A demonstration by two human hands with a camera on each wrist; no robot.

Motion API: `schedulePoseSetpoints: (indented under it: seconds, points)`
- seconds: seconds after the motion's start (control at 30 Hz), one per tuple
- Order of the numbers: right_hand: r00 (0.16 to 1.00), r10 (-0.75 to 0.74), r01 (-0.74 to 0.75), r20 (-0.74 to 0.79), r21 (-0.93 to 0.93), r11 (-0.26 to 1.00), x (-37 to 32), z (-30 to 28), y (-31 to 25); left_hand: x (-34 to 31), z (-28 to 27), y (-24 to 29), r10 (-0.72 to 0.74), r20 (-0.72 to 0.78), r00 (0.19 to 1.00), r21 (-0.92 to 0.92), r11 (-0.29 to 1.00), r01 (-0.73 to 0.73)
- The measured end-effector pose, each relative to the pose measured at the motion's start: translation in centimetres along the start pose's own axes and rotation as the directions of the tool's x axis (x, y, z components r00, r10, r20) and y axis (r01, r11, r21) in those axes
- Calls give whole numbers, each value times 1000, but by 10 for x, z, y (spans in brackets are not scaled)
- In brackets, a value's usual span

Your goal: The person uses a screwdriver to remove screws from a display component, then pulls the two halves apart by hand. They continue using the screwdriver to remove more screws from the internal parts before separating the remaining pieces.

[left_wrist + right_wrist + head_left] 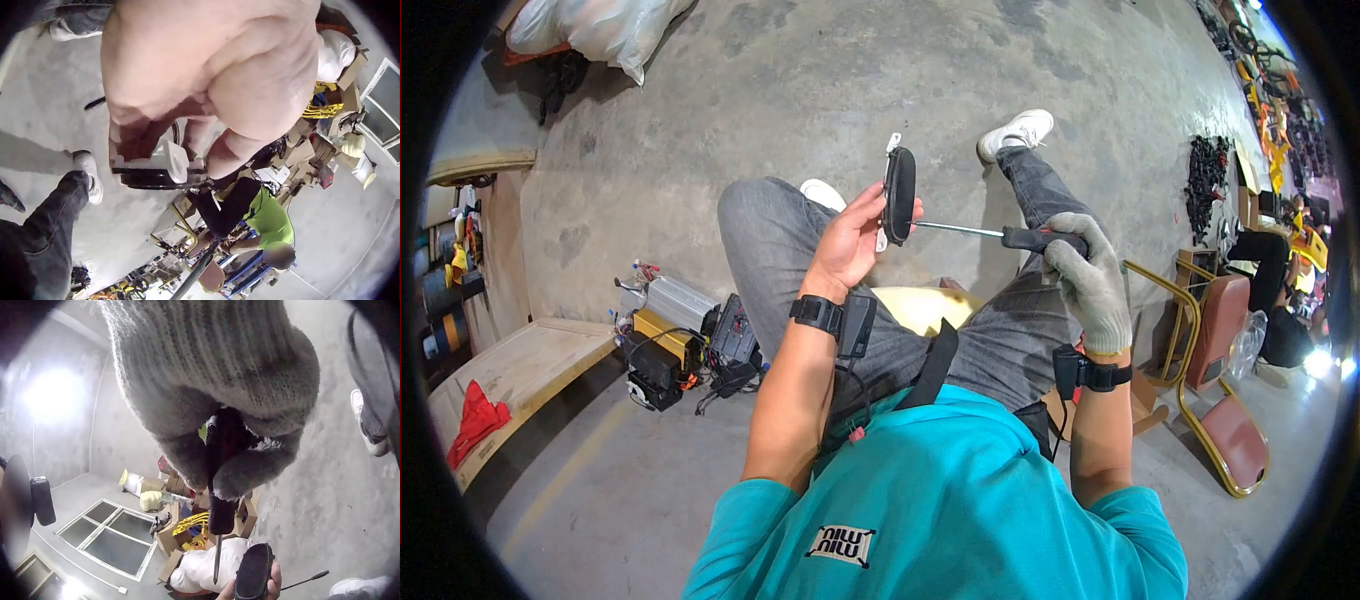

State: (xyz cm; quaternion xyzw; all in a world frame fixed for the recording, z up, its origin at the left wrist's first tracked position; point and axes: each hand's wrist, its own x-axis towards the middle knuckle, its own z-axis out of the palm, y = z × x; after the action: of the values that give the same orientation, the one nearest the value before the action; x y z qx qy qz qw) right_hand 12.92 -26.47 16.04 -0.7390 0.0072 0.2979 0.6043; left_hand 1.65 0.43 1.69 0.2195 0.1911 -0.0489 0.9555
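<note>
A bare left hand holds a black oval pad upright between thumb and fingers. Along the pad's left side runs a pale bracket with a tab at each end. The right hand, in a grey knit glove, grips the dark handle of a screwdriver. In the head view the metal shaft points left, its tip at the pad's lower part; whether they touch cannot be told.
Grey-jeaned legs are spread around a yellow rounded thing. Boxy devices with cables stand left, near a wooden bench with a red cloth. A brown chair lies right. Another person appears in the left wrist view.
</note>
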Motion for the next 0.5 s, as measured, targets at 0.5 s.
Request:
schedulePoseSetpoints:
  seconds: [0.5]
  points:
    - [999, 42, -41, 25, -35, 999, 1, 4, -1, -2, 0, -4, -17, -9, 1000, 136, 991, 18]
